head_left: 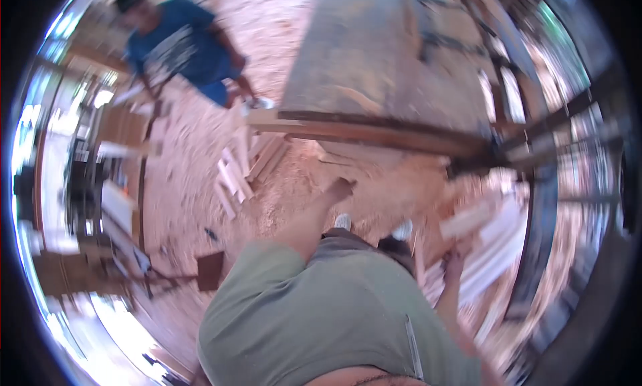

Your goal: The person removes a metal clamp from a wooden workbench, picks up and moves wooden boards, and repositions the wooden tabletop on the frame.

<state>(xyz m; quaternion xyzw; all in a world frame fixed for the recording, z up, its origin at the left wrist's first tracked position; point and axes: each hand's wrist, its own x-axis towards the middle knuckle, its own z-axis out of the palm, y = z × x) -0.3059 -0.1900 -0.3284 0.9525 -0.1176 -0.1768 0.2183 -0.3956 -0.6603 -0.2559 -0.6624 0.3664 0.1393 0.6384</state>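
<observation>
My left hand point(343, 187) is stretched out in front of me over the sawdust floor, below the edge of the workbench point(348, 58). Nothing shows in it, but motion blur hides how its fingers are set. Low on my right, my right hand point(455, 258) is beside a stack of pale wooden boards point(495, 249). Its fingers are smeared, so whether it grips a board or only lies against one is unclear. A shorter board point(468, 219) lies just above that hand.
A person in a blue shirt point(177, 42) bends at the bench's far left corner. Cut wood strips point(234, 175) lie on the floor there. A dark wooden beam point(394, 135) runs along the bench edge. A dark post point(538, 239) stands at right, and a brown block point(210, 271) at left.
</observation>
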